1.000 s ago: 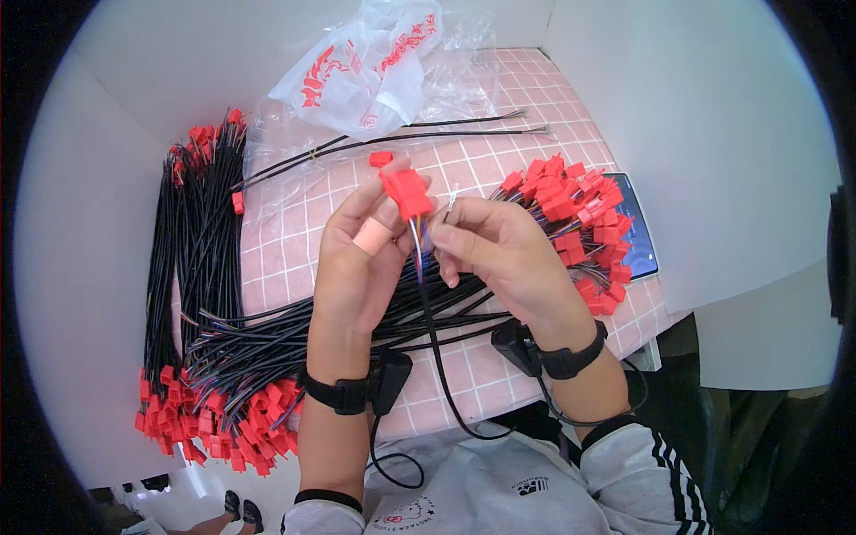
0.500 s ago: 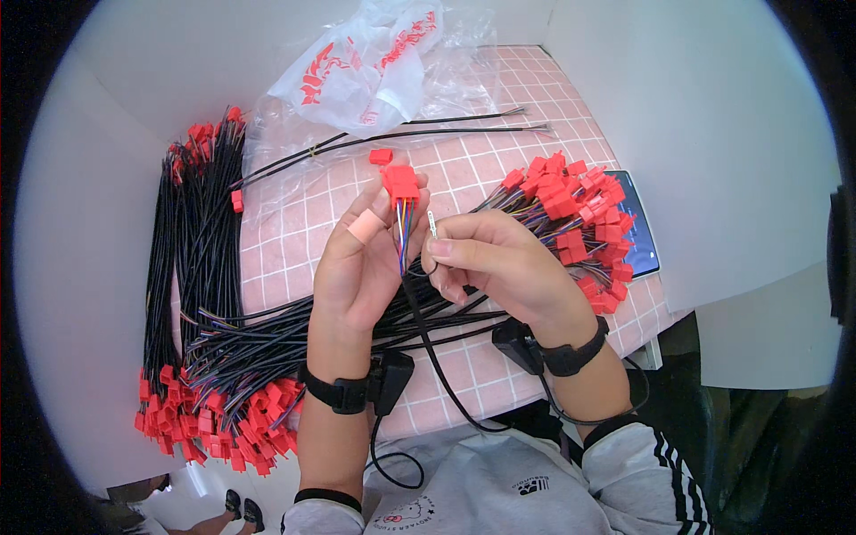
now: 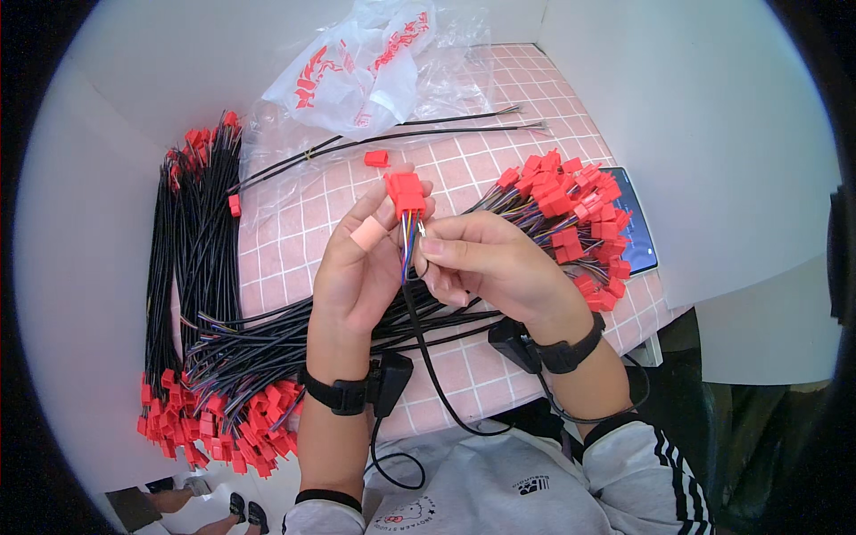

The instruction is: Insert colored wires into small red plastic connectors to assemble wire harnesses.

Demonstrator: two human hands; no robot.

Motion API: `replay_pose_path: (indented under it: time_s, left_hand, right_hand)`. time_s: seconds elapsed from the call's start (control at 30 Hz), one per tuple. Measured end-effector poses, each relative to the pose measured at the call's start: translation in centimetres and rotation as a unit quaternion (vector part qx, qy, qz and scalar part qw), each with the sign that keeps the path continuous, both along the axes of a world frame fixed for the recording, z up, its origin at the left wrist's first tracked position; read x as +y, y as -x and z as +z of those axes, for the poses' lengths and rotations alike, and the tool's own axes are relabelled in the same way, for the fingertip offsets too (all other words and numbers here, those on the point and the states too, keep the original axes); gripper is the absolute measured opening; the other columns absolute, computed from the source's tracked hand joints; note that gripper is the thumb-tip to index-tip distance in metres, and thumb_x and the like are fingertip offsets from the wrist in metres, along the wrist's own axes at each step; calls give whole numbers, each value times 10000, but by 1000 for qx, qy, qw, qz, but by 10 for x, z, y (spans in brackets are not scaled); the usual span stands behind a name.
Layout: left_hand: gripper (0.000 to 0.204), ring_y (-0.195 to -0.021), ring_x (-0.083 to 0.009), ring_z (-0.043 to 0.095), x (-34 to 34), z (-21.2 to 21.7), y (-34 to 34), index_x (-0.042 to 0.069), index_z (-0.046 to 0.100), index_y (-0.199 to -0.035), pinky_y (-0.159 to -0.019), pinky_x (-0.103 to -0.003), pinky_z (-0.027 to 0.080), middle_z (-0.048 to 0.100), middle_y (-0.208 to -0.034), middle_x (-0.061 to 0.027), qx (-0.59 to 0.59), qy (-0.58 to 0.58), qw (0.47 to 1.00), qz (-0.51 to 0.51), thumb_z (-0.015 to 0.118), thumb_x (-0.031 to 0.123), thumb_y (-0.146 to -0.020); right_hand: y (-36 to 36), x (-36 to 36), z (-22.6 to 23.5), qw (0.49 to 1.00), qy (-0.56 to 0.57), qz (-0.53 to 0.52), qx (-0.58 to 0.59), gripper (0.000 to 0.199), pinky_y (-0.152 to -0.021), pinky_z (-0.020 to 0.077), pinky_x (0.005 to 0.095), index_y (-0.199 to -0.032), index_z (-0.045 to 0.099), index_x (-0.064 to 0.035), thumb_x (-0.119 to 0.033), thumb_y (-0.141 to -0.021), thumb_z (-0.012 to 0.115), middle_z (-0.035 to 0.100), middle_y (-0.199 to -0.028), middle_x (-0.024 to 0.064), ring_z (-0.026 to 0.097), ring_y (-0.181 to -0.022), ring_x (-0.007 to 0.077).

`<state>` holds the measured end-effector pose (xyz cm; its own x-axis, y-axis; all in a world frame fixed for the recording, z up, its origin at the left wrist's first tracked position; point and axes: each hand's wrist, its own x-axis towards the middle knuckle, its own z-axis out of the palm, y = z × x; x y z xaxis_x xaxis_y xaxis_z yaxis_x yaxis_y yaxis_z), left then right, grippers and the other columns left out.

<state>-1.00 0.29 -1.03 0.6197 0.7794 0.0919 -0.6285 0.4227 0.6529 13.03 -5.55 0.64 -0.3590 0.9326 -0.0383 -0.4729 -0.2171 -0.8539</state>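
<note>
Red connector (image 3: 406,192): we hold it between our two hands, at the fingertips of the left hand (image 3: 357,272), raised above the surface (image 3: 294,227).
Long axis: the connector points away from us and its coloured wires (image 3: 408,250) run straight back toward our chest, so the piece lies lengthwise between the palms.
Black cable (image 3: 428,357): nearest to us, it drops from the wires, passes between the wrists and loops down toward our lap.
Left hand: curled shut around the connector, thumb and taped forefinger pinching its lower end; this hand is the nearer one to the plastic body.
Right hand (image 3: 486,263): closed in a fine pinch on a single wire just below and to the right of the connector, touching the wire fan but not the red housing, as far as we can tell.
Left of the hands: a thick bundle of finished black cables (image 3: 192,267) with red ends lies along the surface, its nearer end (image 3: 214,415) by our left wrist.
Right of the hands: a heap of red connectors with coloured leads (image 3: 571,201), just beyond the right knuckles, partly over a dark tablet-like slab (image 3: 637,236).
Beyond the hands: a loose red connector (image 3: 376,159) just past our fingertips, then two bare black cables (image 3: 401,135) lying crosswise.
Farthest: a crumpled clear bag (image 3: 366,67) with red print at the far edge.
</note>
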Motion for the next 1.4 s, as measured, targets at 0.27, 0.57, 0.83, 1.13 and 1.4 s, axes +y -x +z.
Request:
replay_pose_path:
  time_s: [0.27, 0.57, 0.83, 1.13, 1.4]
  left_hand:
    - [391, -950, -187, 522, 2, -1, 2, -3, 407, -1189, -829, -303, 430, 512, -1098, -140, -8, -8, 1000, -1, 492, 103, -822]
    - [378, -944, -169, 524, 1, -1, 2, 3, 413, -1185, -830, -293, 428, 514, -1098, -134, -20, 9, 1000, -2, 485, 104, -828]
    - [330, -908, -160, 531, 4, -4, 4, -10, 455, -1117, -780, -279, 442, 532, -1063, -127, -3, 76, 997, -19, 467, 176, -845]
    - [309, -841, -161, 561, 8, -9, 7, -20, 487, -1049, -707, -272, 458, 577, -978, -122, -24, 113, 991, -64, 450, 218, -856]
    - [313, -916, -173, 550, 9, -11, 9, -22, 479, -1069, -746, -275, 456, 562, -1014, -137, -44, 139, 986, -81, 454, 203, -853]
  right_hand:
    - [1, -1, 1, 1000, 12, 5, 14, 260, -455, 341, 195, -764, 513, 10, -221, -867, 451, 464, -616, 18, 434, -507, 100]
    - [-1, -1, -1, 1000, -12, 26, -6, 276, -485, 356, 197, -765, 514, -2, -240, -877, 429, 471, -633, 16, 456, -541, 98]
    - [0, 0, -4, 999, -19, 44, 3, 259, -486, 363, 188, -837, 529, -27, -253, -886, 414, 527, -734, 22, 470, -555, 78]
    - [4, -2, 0, 1000, -12, 23, 7, 230, -478, 372, 190, -808, 509, -3, -219, -867, 455, 507, -677, 13, 482, -553, 86]
    - [5, -3, 2, 1000, -9, 23, 4, 234, -485, 369, 191, -794, 501, -6, -222, -869, 452, 490, -671, 12, 471, -555, 86]
